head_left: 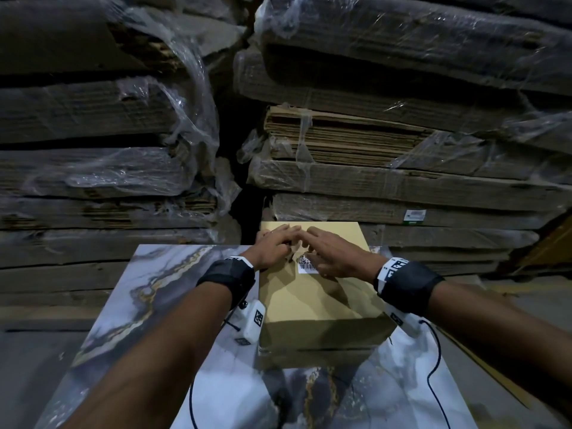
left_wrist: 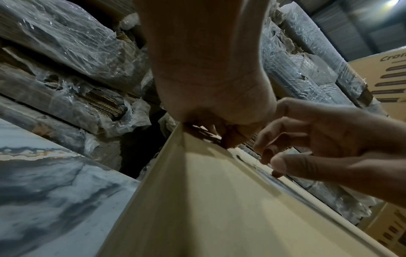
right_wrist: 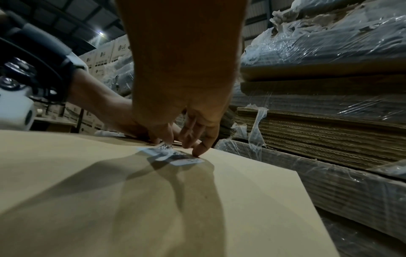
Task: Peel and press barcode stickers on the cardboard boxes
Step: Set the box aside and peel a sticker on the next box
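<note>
Sticker (head_left: 306, 264) lies on box (head_left: 322, 305), right hand (head_left: 337, 258) flat-fingered pressing it, left hand (head_left: 272, 246) relaxed beside; smoothing remains, apparently.

Box (head_left: 318, 301) plain tan, no print. Sticker (head_left: 306, 264) on its top white with black barcode bars and a black speckled code square. Table (head_left: 161, 292) under the box grey-white marble pattern with dark grey swirls and gold-ochre veins. Wrist bands (head_left: 227, 274) black, edged with white strips bearing black square markers. Cable (head_left: 433, 360) right of the box black. Flat cardboard stacks (head_left: 356, 140) behind the box dull brown under clear glossy wrap. Label (head_left: 414, 216) on the stack behind the box white with green edge.
</note>
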Demonstrator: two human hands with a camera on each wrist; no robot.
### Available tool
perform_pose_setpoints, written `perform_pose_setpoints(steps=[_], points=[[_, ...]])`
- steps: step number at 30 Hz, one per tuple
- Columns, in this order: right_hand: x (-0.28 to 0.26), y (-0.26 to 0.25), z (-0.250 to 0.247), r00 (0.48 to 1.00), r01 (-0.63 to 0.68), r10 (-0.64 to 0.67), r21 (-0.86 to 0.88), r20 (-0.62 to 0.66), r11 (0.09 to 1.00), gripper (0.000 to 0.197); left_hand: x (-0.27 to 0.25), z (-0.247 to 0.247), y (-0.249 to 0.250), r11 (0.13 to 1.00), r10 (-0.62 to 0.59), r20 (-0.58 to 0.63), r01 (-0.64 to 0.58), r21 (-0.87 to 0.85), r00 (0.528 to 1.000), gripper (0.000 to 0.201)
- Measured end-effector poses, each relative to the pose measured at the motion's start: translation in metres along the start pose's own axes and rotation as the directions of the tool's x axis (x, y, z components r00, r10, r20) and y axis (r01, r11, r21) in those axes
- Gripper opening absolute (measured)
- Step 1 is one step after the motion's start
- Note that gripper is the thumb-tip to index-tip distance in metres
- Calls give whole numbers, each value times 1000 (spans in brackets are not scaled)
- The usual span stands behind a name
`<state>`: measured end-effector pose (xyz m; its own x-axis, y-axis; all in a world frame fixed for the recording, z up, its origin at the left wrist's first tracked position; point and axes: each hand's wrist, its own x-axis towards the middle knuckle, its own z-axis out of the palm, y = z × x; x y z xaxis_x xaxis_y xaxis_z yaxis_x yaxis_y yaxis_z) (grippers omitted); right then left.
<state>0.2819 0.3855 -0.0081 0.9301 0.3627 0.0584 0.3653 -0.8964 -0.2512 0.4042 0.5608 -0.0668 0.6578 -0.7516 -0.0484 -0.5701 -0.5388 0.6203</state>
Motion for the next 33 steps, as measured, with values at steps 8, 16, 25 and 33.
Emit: perform_pose_setpoints(steps=[8, 16, 25, 33], points=[[3, 0, -3, 998, 61, -61, -46, -17, 997, 38, -4, -9, 9, 993, 9, 29, -6, -115, 1000, 80], [9, -4, 4, 992, 126, -125, -134, 18, 983, 20, -11, -10, 17, 999, -4, 101, 0, 45, 995, 88], [9, 3, 5, 987, 152, -137, -192, 88, 969, 24, -17, -17, 29, 980, -55, 185, 17, 199, 981, 70], [7, 18, 16, 980, 196, -197, -122, 3, 973, 19, -19, -22, 40, 974, -72, 195, 27, 223, 978, 67]])
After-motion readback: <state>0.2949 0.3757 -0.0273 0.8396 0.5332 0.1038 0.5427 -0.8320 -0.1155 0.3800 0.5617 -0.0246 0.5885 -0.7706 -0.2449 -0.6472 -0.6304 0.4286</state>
